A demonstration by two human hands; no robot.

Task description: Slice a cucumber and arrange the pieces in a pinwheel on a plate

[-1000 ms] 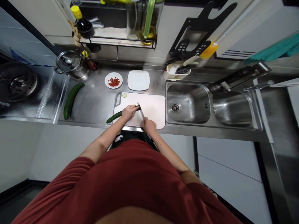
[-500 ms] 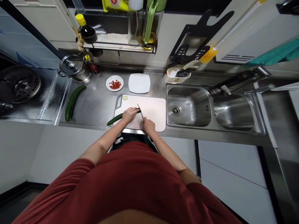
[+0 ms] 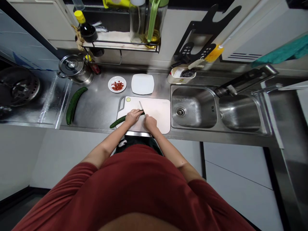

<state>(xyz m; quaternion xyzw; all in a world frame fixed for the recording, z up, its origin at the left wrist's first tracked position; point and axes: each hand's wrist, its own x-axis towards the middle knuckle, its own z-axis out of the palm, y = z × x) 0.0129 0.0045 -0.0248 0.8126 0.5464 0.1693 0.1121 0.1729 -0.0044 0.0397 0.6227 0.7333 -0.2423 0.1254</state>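
Observation:
On the white cutting board [image 3: 160, 115], my left hand [image 3: 132, 117] is closed over a dark green cucumber [image 3: 117, 122], whose left end juts past the board's edge. My right hand [image 3: 150, 123] grips a knife [image 3: 141, 105] by its handle, which the fingers hide. The blade lies across the cucumber near its right end, just beside my left fingertips. How deep the blade sits I cannot tell. A pale green round slice [image 3: 128, 99] rests near the board's upper left corner.
Behind the board stand a plate of chopped red pieces [image 3: 117, 84] and a white square plate [image 3: 142, 84]. Another cucumber [image 3: 75, 104] lies left, near a lidded steel pot [image 3: 74, 69]. A double sink [image 3: 194, 107] is on the right; a bottle shelf [image 3: 120, 46] hangs above.
My right hand has pushed forward and slightly left with the knife, so its tip reaches farther over the board. My left hand still holds the cucumber. The whole view has shifted slightly.

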